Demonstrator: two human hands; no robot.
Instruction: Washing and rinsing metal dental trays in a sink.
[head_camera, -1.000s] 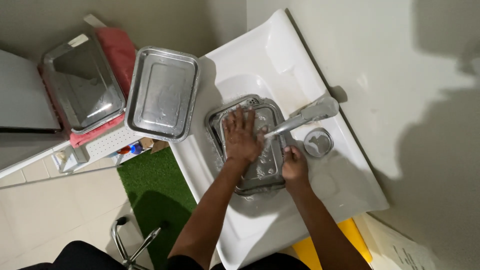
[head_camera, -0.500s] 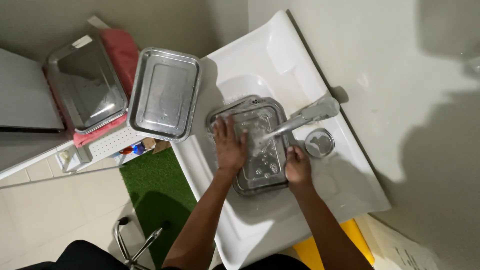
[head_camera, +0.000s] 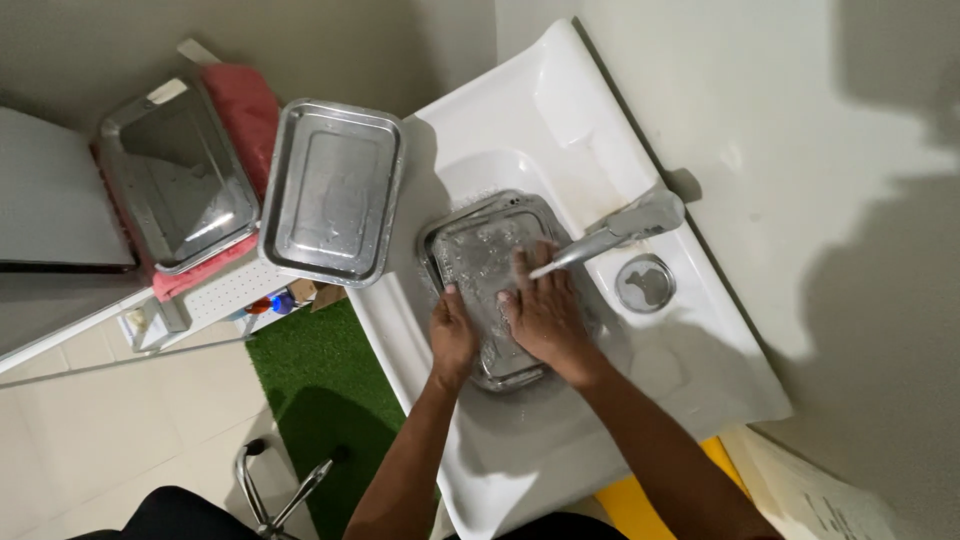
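A steel tray (head_camera: 480, 255) lies in the white sink (head_camera: 520, 110) under the metal tap (head_camera: 625, 225). My left hand (head_camera: 452, 335) grips the tray's near left rim. My right hand (head_camera: 545, 312) lies flat inside the tray with its fingers spread, rubbing the wet bottom just below the tap's spout.
A second steel tray (head_camera: 335, 190) rests on the sink's left edge. A third steel tray (head_camera: 180, 180) sits on a red cloth (head_camera: 250, 100) further left. A round soap dish (head_camera: 645, 283) is beside the tap. Green mat (head_camera: 310, 380) and a metal stool frame (head_camera: 270, 490) are on the floor.
My left hand moved from inside the tray to its near left rim. My right hand moved from the tray's right rim onto the tray's bottom.
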